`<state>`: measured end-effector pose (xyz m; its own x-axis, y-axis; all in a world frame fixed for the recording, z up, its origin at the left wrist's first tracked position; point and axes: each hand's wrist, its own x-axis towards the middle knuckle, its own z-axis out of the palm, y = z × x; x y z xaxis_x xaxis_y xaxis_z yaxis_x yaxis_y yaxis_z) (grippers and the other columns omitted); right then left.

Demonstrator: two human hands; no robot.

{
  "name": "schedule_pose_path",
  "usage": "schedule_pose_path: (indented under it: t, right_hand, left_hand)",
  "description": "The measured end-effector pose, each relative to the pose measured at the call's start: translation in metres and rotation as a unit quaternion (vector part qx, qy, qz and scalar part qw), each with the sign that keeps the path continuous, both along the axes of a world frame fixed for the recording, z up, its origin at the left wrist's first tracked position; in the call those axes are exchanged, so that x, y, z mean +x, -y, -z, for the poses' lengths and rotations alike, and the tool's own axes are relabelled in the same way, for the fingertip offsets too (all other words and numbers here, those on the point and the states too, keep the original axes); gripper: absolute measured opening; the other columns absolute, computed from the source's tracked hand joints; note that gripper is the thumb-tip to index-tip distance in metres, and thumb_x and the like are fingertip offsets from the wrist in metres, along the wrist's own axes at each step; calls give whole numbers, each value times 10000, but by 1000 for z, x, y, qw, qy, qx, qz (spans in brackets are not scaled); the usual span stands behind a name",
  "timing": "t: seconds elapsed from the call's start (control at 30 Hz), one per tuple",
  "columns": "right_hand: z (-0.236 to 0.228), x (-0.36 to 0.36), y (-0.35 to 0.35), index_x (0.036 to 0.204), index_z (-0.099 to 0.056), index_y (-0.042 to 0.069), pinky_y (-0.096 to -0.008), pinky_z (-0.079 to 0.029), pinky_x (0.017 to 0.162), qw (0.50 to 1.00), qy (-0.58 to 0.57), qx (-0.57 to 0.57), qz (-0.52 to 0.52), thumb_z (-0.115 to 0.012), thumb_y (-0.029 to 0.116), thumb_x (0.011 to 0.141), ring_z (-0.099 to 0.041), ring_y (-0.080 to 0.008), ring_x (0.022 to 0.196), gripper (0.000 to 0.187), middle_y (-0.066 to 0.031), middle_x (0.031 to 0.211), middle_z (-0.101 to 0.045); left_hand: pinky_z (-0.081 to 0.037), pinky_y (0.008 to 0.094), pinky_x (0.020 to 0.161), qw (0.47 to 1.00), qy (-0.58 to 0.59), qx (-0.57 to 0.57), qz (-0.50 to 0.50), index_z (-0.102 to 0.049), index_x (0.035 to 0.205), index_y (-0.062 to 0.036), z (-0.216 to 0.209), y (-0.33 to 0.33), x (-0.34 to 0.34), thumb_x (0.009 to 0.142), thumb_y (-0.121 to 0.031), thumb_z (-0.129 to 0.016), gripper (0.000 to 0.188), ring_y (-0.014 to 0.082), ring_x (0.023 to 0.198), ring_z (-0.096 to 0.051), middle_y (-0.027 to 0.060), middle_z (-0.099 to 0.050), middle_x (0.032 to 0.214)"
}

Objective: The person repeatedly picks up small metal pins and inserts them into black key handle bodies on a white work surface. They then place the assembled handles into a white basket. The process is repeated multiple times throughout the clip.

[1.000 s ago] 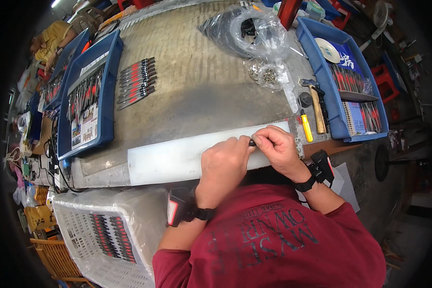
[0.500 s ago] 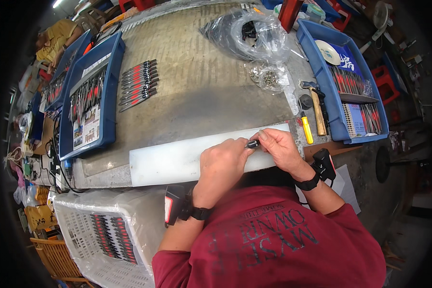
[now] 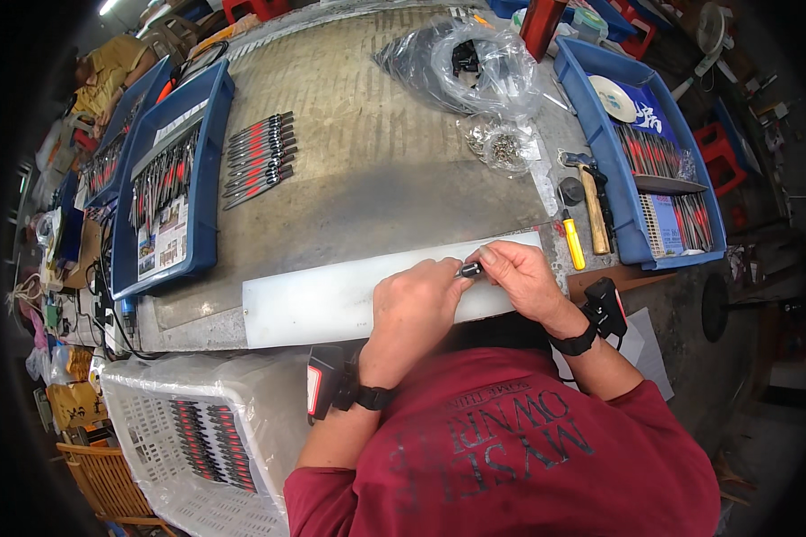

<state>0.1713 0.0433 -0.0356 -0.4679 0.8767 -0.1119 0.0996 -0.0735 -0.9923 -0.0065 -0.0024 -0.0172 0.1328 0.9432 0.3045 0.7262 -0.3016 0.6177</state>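
Pinching a small black piece [image 3: 471, 268] between them, the left hand [image 3: 414, 302] and right hand [image 3: 521, 279] both have fingertips closed on it; it sits at two o'clock from the left hand, nine from the right. A second ago little more than a dark end showed; now more of its glossy side is exposed, barely altered over the last half second, suggesting careful fingertip adjustment. Beneath lies a white board [image 3: 313, 300]. At two o'clock from the right hand is a yellow-handled tool [image 3: 573, 243]; farther, toward half past ten from the left, red-and-black tools [image 3: 260, 149] lie in a row.
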Motion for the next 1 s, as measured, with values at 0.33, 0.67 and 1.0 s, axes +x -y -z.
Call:
schedule_pose_path:
  t: [0.33,0.67,1.0]
  right_hand:
    - [0,-3,3,930,-638,-25,-236,-410,620,995,48,90,16,-559,178,942,-501,-77,696,217,-7,750,-583]
    - [-7,-16,6,848,-602,-30,-296,-428,578,955,115,262,82,-600,83,874,-545,-173,636,116,-111,720,-589]
    - [-9,-14,3,814,-607,-23,-352,-434,559,940,154,295,80,-598,51,837,-550,-283,611,78,-145,705,-585]
  left_hand:
    - [-488,375,558,1000,1,-11,-5,-674,930,-39,0,1,0,783,-154,-693,188,303,633,-618,127,-633,721]
    - [-451,390,507,997,-30,66,2,-585,807,-80,5,-2,0,794,-147,-656,98,292,582,-575,93,-555,647]
    - [-431,376,474,995,-59,77,21,-571,836,-53,4,-4,-2,793,-164,-661,149,273,554,-562,83,-535,640]
